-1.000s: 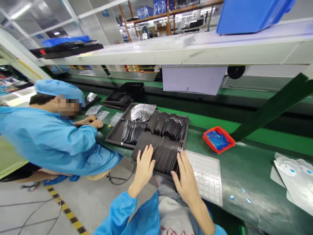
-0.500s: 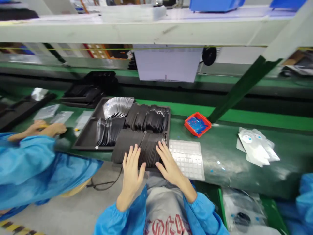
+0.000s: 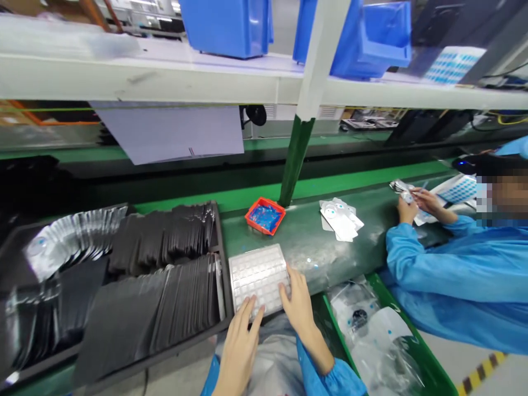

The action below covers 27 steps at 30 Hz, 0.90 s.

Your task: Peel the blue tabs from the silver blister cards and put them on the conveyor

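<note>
A clear plastic blister tray (image 3: 258,272) with rows of small pockets lies on the green bench in front of me. At its lower left edge, my left hand (image 3: 241,341) rests with fingers stretched out and slightly apart. My right hand (image 3: 299,302) is at the tray's right edge, thumb over the top and fingers extended along the side; a firm grip does not show. Left of the tray stands a black tray (image 3: 225,275) packed with rows of thin dark plates (image 3: 181,302) and a curved row of silvery pieces (image 3: 76,236).
A red bin (image 3: 282,217) of small blue pieces stands behind the blister tray. Silvery white sheets (image 3: 340,220) lie to the right. A green crate (image 3: 429,357) with plastic bags is below the bench edge. A co-worker (image 3: 445,264) handles pieces at right. A post (image 3: 299,154) rises behind.
My view has swung right, bringing the co-worker and blue bins into sight. Both hands have moved from above the dark plates to the blister tray.
</note>
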Tool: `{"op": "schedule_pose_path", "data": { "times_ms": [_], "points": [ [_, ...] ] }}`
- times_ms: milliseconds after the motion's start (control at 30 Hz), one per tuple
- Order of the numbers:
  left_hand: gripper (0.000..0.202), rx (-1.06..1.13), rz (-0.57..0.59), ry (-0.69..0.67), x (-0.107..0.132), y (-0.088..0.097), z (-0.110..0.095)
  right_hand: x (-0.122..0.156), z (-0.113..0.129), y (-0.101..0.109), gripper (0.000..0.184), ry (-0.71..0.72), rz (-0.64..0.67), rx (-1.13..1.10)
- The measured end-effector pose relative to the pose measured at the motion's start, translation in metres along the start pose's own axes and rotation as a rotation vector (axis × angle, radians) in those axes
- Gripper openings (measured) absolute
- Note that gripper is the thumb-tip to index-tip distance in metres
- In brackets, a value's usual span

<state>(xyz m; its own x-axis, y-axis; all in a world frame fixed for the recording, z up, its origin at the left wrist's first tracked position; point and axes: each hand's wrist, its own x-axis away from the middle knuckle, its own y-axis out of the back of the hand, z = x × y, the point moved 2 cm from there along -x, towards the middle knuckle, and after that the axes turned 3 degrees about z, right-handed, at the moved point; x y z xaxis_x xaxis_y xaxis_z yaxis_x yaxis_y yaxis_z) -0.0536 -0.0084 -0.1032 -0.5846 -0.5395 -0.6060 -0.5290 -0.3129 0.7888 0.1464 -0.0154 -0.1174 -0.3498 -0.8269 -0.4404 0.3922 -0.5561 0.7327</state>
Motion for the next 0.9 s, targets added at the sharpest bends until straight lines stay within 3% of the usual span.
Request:
{"op": "schedule_pose_path", "data": {
  "times_ms": [167,367,500,600,667,767,833,900],
  "points": [
    [0.054,-0.019,0.07,-0.09,0.014,-0.021,0.015,0.002,-0.005,0.002,0.055,-0.034,-0.065,-0.004],
    [0.055,0.022,0.003,-0.043,-0.008,-0.035,0.006,-0.014,-0.012,0.013,0.048,0.011,-0.108,0.066],
    [0.058,0.151,0.034,0.016,-0.021,-0.024,-0.003,-0.03,0.011,0.018,0.042,0.108,-0.191,-0.033],
    [0.053,0.194,-0.045,0.098,-0.011,-0.004,-0.002,-0.042,0.031,0.0,0.042,0.146,-0.033,-0.351],
    [0.048,0.132,-0.238,0.296,0.006,0.01,0.005,-0.051,0.038,-0.024,0.049,0.104,0.144,-0.551],
    [0.034,0.061,-0.6,0.794,0.039,0.022,0.029,-0.065,0.035,-0.071,0.07,-0.002,0.394,-0.722],
    [0.025,0.213,-0.849,1.216,0.061,0.024,0.053,-0.076,0.031,-0.103,0.081,-0.024,0.523,-0.77],
    [0.044,0.468,-1.051,1.559,0.074,0.02,0.078,-0.084,0.026,-0.126,0.088,-0.029,0.588,-0.773]
  ]
}}
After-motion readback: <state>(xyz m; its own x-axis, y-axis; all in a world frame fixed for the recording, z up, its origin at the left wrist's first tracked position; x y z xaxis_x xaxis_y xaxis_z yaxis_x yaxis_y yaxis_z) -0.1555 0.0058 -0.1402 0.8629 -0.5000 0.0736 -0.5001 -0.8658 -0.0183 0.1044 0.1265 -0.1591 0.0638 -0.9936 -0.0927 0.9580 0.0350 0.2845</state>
